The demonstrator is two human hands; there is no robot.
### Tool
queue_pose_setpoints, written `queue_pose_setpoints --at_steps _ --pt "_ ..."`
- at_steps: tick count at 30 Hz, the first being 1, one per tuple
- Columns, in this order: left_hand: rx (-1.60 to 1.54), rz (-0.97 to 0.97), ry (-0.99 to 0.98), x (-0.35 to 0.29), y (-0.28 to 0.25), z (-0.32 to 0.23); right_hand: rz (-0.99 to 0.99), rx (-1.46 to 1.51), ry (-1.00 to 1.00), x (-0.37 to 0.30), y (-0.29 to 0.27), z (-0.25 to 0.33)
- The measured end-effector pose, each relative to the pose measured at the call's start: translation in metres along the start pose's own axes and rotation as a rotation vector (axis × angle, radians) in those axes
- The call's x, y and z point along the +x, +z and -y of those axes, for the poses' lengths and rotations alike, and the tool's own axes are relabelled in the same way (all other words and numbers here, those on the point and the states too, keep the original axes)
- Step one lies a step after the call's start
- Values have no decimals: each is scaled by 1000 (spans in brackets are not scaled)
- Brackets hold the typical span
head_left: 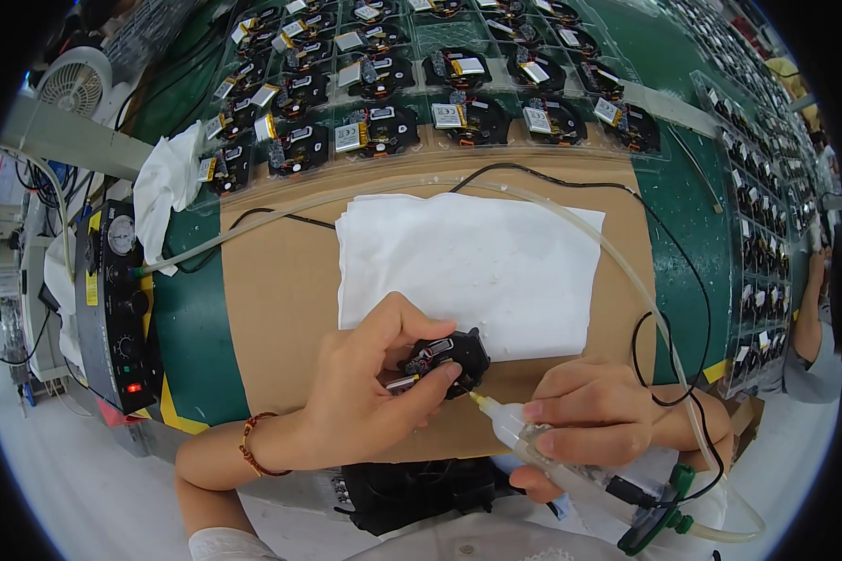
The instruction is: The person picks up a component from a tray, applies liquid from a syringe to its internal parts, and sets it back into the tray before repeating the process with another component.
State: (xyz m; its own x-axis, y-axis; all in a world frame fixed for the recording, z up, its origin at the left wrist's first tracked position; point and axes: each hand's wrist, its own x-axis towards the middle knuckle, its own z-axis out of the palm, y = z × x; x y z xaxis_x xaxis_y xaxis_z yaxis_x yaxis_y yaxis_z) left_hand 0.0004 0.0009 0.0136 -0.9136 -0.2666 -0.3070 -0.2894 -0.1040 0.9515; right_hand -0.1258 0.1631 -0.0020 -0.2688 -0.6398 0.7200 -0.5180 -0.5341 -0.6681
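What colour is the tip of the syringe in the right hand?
The syringe tip is yellow, best seen in the head view.

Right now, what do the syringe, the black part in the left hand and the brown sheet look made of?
Syringe: probably plastic; its nose looks milky and smooth. Black part: perhaps moulded plastic, with a slight sheen, though metal isn't ruled out. Brown sheet: likely cardboard, matte and plain tan.

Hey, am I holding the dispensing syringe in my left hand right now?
No, your right hand grips the syringe, while your left hand holds the black part.
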Motion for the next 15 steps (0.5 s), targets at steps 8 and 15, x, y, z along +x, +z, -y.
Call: queue_pose_setpoints --at_steps 8,15 --pt "5 6 -11 1 1 0 18 6 0 0 0 0" --pt "9 6 -19 0 0 -1 14 10 11 1 0 1"
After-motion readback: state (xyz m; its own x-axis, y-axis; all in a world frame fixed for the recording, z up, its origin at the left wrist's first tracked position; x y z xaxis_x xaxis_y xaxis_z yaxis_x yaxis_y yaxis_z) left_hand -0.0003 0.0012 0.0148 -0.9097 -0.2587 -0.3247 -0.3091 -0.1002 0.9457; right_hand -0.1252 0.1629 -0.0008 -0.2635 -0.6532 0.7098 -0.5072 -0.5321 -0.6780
